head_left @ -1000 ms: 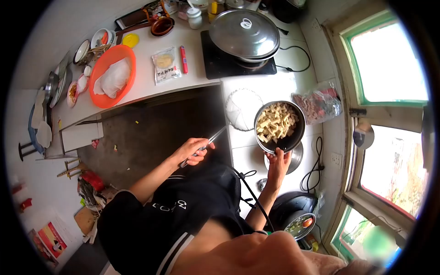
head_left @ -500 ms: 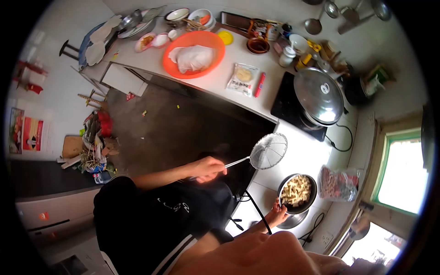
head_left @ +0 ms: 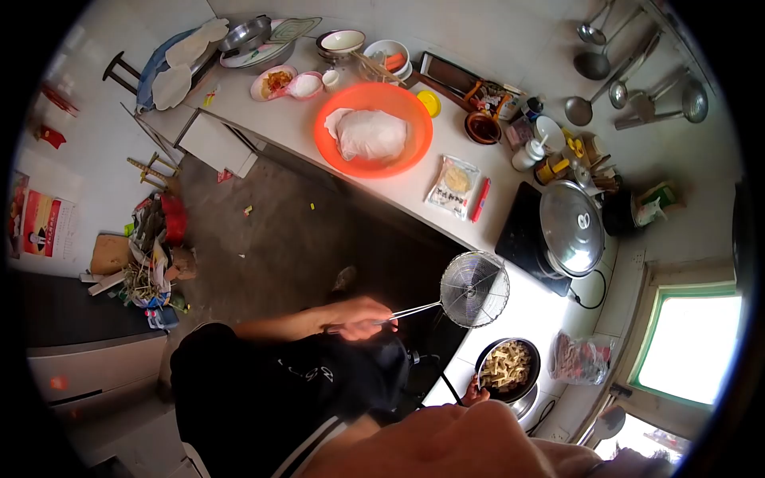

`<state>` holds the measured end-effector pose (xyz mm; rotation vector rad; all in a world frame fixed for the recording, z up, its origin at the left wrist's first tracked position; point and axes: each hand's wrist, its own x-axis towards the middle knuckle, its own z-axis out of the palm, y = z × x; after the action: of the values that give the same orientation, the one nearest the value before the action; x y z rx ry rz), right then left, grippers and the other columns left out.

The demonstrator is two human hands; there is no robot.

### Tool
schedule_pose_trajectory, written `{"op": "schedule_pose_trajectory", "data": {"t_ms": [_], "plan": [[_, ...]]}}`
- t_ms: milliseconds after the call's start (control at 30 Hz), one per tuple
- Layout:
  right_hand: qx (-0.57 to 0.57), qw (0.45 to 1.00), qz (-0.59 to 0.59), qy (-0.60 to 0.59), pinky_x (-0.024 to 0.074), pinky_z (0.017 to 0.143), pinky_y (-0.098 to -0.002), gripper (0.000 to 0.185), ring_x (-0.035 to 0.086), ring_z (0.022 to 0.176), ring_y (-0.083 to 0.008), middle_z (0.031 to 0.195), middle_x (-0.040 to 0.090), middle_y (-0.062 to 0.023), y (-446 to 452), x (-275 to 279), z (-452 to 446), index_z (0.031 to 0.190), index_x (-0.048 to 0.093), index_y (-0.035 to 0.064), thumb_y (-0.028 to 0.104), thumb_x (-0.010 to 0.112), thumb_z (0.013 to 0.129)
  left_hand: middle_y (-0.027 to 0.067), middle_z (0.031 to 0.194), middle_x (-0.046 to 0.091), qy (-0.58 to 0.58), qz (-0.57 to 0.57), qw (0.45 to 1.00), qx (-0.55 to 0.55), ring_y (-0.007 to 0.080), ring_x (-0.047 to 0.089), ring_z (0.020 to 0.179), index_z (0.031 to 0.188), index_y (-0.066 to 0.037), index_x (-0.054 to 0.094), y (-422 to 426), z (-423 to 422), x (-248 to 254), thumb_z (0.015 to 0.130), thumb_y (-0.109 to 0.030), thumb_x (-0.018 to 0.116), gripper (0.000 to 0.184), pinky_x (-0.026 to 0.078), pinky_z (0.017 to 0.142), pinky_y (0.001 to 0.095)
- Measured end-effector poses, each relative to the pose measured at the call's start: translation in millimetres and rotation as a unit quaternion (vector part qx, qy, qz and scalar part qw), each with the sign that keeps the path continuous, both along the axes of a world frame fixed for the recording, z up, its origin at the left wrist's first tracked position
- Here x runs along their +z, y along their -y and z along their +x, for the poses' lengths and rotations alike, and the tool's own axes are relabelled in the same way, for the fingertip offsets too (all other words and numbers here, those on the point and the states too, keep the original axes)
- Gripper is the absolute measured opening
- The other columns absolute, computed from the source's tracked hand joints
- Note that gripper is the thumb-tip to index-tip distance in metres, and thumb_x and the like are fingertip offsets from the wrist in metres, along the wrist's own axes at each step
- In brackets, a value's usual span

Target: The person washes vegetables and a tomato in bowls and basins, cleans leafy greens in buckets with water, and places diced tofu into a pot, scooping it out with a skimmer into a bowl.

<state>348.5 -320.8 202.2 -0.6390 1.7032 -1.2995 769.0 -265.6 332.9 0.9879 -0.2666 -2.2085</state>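
My left hand (head_left: 360,319) is closed around the handle of a round wire skimmer (head_left: 475,289). The skimmer's mesh head hangs above the edge of the white counter (head_left: 550,301), with nothing visible in it. At the lower right, my right hand (head_left: 476,393) grips the near left rim of a dark pot (head_left: 533,382); part of this hand is hidden below my face. Pale, stick-shaped cut food (head_left: 507,365) fills the pot. A shiny metal surface (head_left: 525,405) shows partly beneath the pot.
A lidded pan (head_left: 570,229) stands on a black cooktop (head_left: 516,225). Along the counter are an orange basin (head_left: 414,147) holding a white cloth-like bundle, a food packet (head_left: 454,185) and a red tube (head_left: 480,199). Beside the pot lies a plastic bag (head_left: 580,358). Ladles (head_left: 591,65) hang on the wall.
The view has shifted. The skimmer's head has turned so its mesh faces more upward and sits closer to the pot. Both hands keep their holds.
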Motion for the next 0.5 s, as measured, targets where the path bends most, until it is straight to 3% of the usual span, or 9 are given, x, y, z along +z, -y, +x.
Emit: {"op": "schedule_pose_trajectory", "data": {"t_ms": [100, 167, 200, 300, 367, 400, 500], "plan": [[-0.040, 0.981, -0.045, 0.186, 0.0592, 0.084, -0.0369, 0.046, 0.061, 0.100, -0.0311, 0.128, 0.050, -0.0267, 6, 7, 49, 0.129, 0.044, -0.0135, -0.003, 0.055, 0.086, -0.0060, 0.058, 0.031, -0.010, -0.005, 1.000, 0.027, 0.0002, 0.028, 0.036, 0.120, 0.000, 0.055, -20, 60, 9, 0.106, -0.026, 0.042, 0.032, 0.024, 0.028, 0.0177], [0.048, 0.996, -0.071, 0.026, 0.0599, 0.082, -0.0387, 0.050, 0.061, 0.099, -0.0339, 0.127, 0.051, -0.0265, 14, 55, 119, 0.134, 0.041, -0.0094, 0.000, 0.052, 0.087, -0.0063, 0.057, 0.031, -0.026, -0.005, 0.998, 0.054, 0.0002, 0.028, 0.036, 0.121, 0.000, 0.055, -37, 101, 13, 0.106, -0.026, 0.042, 0.032, 0.023, 0.028, 0.0178], [0.013, 0.985, -0.074, 0.154, 0.0601, 0.081, -0.0407, 0.048, 0.061, 0.099, -0.0354, 0.125, 0.052, -0.0254, 22, 58, 136, 0.134, 0.043, -0.0059, 0.001, 0.052, 0.087, -0.0064, 0.056, 0.031, -0.024, -0.001, 0.997, 0.069, 0.0005, 0.028, 0.035, 0.122, -0.001, 0.055, -45, 119, 18, 0.106, -0.028, 0.041, 0.034, 0.022, 0.028, 0.0185], [0.071, 0.985, -0.061, 0.146, 0.0595, 0.083, -0.0428, 0.046, 0.061, 0.098, -0.0340, 0.122, 0.053, -0.0236, 48, 71, 203, 0.134, 0.041, -0.0048, 0.004, 0.052, 0.089, -0.0060, 0.055, 0.031, 0.006, -0.019, 0.991, 0.134, 0.0012, 0.027, 0.035, 0.125, -0.001, 0.054, -74, 169, 37, 0.107, -0.030, 0.040, 0.037, 0.023, 0.029, 0.0195], [0.108, 0.984, -0.050, 0.133, 0.0592, 0.083, -0.0436, 0.046, 0.061, 0.098, -0.0329, 0.122, 0.053, -0.0223, 69, 110, 274, 0.134, 0.040, -0.0058, 0.005, 0.052, 0.090, -0.0054, 0.054, 0.032, 0.016, -0.044, 0.982, 0.183, 0.0030, 0.027, 0.034, 0.132, -0.004, 0.053, -100, 197, 34, 0.107, -0.033, 0.038, 0.041, 0.025, 0.029, 0.0198], [0.152, 0.974, -0.100, 0.138, 0.0587, 0.083, -0.0438, 0.046, 0.062, 0.097, -0.0316, 0.121, 0.054, -0.0210, 85, 108, 297, 0.134, 0.040, -0.0059, 0.007, 0.051, 0.091, -0.0049, 0.054, 0.032, 0.027, -0.046, 0.976, 0.212, 0.0036, 0.028, 0.033, 0.134, -0.005, 0.051, -113, 208, 30, 0.107, -0.034, 0.037, 0.043, 0.025, 0.029, 0.0203], [0.250, 0.942, -0.115, 0.192, 0.0584, 0.083, -0.0457, 0.047, 0.059, 0.109, -0.0310, 0.129, 0.052, -0.0186, 137, 130, 385, 0.138, 0.041, -0.0004, 0.002, 0.052, 0.092, -0.0034, 0.053, 0.032, 0.004, -0.048, 0.948, 0.316, 0.0054, 0.029, 0.032, 0.137, -0.006, 0.047, -153, 234, 14, 0.106, -0.037, 0.038, 0.045, 0.025, 0.028, 0.0221]]}}
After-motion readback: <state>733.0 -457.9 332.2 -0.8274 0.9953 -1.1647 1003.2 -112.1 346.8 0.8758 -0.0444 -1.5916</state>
